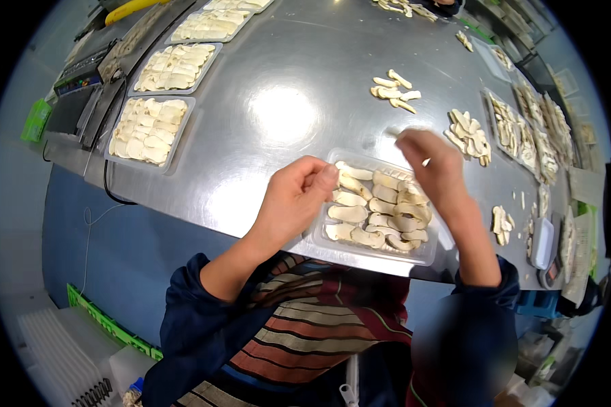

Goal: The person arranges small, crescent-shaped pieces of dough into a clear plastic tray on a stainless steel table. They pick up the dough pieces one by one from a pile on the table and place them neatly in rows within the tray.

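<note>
In front of me, a clear plastic tray [374, 254] sits at the edge of the steel table, filled with rows of pale mushroom slices [347, 213]. My left hand [300, 196] is at the tray's far left corner. Its fingers are curled and the thumb lies close to a slice; whether it grips anything is hidden. Over the tray's far right side hangs my right hand [435, 165], blurred, with fingers bent. A pale blur shows by its fingertips, too unclear to name. Slices on the tray's right side overlap and look browner than those on the left.
Filled trays of slices [150, 132] line the left side of the steel table [224, 117]. Loose slices lie in piles [394, 91] beyond my right hand and farther right [468, 136]. More filled trays [511, 127] and a white tray [542, 244] on a scale stand at the right.
</note>
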